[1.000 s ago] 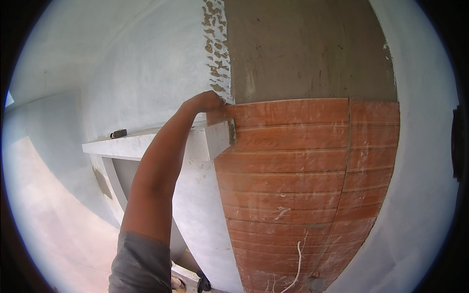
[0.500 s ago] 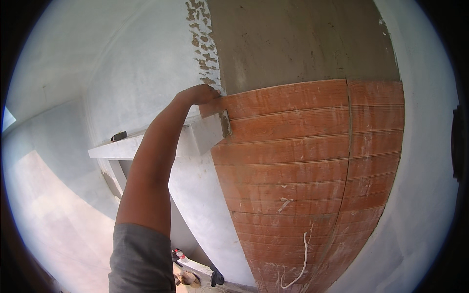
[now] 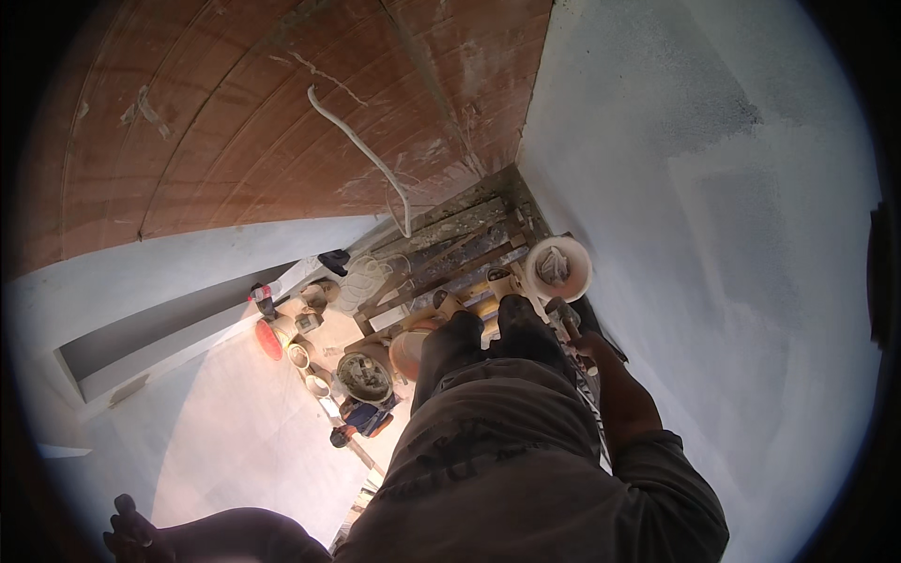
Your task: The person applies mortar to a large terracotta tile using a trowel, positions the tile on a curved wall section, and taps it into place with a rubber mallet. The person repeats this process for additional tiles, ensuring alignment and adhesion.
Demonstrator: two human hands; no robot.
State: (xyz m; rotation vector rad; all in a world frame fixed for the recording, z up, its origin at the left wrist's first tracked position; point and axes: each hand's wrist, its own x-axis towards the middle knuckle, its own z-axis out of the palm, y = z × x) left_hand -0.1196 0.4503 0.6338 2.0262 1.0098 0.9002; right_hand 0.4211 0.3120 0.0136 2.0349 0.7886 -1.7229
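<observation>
At the lower left, my left hand (image 3: 134, 537) is off to the side in shadow, its fingers appearing apart and nothing plainly in them. Its arm comes in from the lower edge. My right hand (image 3: 588, 353) is low beside my right leg, closed round a wooden-handled tool (image 3: 569, 327) whose head I cannot make out clearly. Just beyond the tool stands a pale round bucket (image 3: 582, 272) with greyish stuff inside. My feet are on wooden planks, between that bucket and an orange-toned bucket (image 3: 405, 355).
Reddish grooved tiles (image 3: 235, 122) cover the wall ahead, with a white cable (image 3: 361, 145) hanging from it. A pale wall (image 3: 657, 216) rises close on the right. Below left are a mortar bucket (image 3: 364, 375), several containers, and a blue and orange item (image 3: 368, 418). Timber frames (image 3: 441, 272) lie ahead.
My view has swung down from the upper wall to my feet and the ground. The raised arm has left the tile's top edge. My right hand and its tool have come into view.
</observation>
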